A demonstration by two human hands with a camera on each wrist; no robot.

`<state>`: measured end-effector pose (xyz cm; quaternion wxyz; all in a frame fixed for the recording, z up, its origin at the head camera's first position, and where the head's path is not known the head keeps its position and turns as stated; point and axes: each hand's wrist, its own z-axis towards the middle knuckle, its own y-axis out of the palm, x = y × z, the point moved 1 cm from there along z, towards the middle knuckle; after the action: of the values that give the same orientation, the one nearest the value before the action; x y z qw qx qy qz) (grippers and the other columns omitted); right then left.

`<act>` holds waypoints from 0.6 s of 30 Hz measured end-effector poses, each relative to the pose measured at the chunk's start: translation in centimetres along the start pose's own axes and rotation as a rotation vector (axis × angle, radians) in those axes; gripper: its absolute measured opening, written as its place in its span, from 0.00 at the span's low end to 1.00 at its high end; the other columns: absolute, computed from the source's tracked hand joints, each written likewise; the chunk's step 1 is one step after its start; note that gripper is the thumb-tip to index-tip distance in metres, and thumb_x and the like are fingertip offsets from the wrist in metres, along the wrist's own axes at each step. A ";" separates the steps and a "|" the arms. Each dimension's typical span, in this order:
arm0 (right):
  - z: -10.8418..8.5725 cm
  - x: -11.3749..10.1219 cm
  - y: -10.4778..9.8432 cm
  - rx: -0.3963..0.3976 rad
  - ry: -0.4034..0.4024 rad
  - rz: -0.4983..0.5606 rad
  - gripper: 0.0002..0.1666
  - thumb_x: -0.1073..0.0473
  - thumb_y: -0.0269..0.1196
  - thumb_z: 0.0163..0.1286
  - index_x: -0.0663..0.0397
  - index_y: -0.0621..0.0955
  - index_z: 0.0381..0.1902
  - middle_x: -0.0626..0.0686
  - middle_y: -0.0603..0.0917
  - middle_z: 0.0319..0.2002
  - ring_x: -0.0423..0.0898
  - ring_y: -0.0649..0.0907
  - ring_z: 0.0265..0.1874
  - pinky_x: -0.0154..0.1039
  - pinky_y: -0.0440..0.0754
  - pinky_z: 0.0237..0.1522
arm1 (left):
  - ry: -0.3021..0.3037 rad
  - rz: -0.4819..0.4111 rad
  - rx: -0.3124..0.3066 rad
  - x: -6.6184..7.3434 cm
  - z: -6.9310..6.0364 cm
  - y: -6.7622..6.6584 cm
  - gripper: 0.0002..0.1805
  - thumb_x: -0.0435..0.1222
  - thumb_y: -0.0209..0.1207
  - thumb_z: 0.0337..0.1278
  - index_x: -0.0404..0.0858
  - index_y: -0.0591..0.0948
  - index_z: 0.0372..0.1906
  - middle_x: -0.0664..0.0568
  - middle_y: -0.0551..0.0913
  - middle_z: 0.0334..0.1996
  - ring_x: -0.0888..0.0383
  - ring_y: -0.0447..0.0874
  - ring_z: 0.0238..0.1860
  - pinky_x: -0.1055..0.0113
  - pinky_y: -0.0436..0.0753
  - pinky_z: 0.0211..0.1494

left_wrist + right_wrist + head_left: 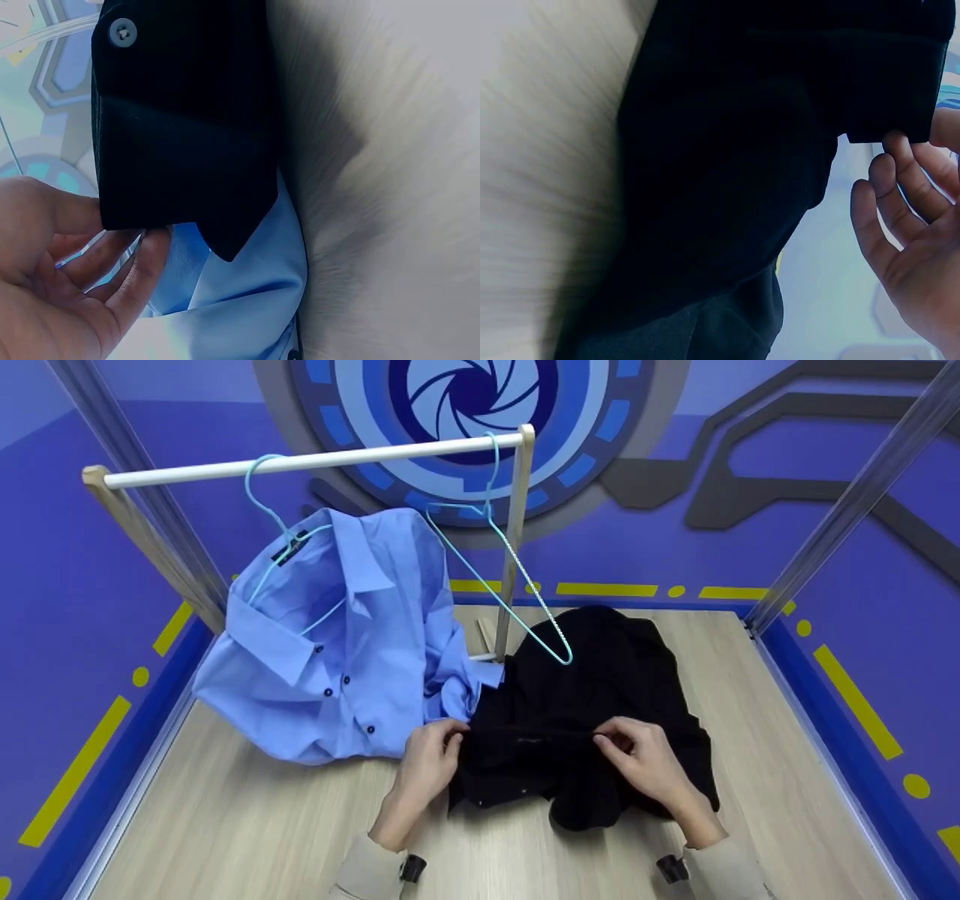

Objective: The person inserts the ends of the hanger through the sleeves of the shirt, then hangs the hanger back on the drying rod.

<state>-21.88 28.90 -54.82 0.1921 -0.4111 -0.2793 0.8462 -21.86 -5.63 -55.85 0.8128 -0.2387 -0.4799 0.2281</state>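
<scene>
A black buttoned shirt [592, 682] lies bunched on the table, its near edge drawn fairly straight between two hands. At the left end of that edge, the left hand [429, 761] pinches a corner of the fabric between thumb and fingers. The right hand [646, 757] pinches the same edge further right, at another corner. Close up in the left wrist view, a grey button [123, 32] shows on the dark cloth. In the right wrist view, the thumb and index fingertip of the right hand [919, 202] meet at the cloth corner, the other fingers spread loosely.
A light blue shirt [397, 585] hangs on a turquoise hanger [259, 502] from the white rail [315, 460] of a wooden rack. Beside it, a bare turquoise hanger [529, 585] dangles just above the black shirt. Blue panels [862, 660] enclose the table [225, 802].
</scene>
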 end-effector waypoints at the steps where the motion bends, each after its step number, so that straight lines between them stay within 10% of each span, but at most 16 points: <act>1: 0.0 0.0 0.0 0.001 -0.001 0.001 0.10 0.71 0.71 0.64 0.49 0.86 0.33 0.36 0.85 0.32 0.36 0.80 0.24 0.27 0.76 0.28 | 0.001 0.001 0.003 0.0 0.0 0.0 0.08 0.22 0.62 0.61 0.34 0.88 0.40 0.46 0.89 0.38 0.50 0.88 0.40 0.54 0.84 0.43; 18: -0.2 0.1 0.0 0.010 -0.005 -0.010 0.10 0.72 0.70 0.63 0.50 0.86 0.33 0.37 0.85 0.32 0.35 0.79 0.23 0.27 0.76 0.27 | -0.032 -0.042 -0.007 -0.4 -0.2 0.3 0.08 0.23 0.65 0.58 0.34 0.88 0.40 0.49 0.88 0.35 0.59 0.84 0.30 0.63 0.83 0.34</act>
<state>-21.78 29.05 -54.95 0.1977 -0.4067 -0.2773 0.8477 -21.92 -5.64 -56.40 0.8087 -0.2280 -0.4986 0.2131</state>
